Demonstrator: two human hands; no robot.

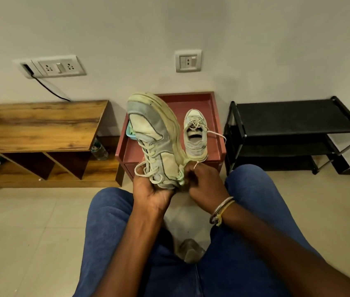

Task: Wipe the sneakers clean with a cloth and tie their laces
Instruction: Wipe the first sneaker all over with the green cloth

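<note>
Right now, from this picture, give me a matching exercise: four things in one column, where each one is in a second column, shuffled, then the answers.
Things:
1. raised sneaker
2. second sneaker
3. plastic bottle
4. black rack

Places:
A. under the top of the wooden bench
B. held by the left hand and right hand
C. to the right of the red stand
D. standing on the red stand

Pairs: 1-B, 2-D, 3-A, 4-C

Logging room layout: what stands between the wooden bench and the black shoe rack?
A red stool with the second sneaker on it, shown in the head view.
</note>
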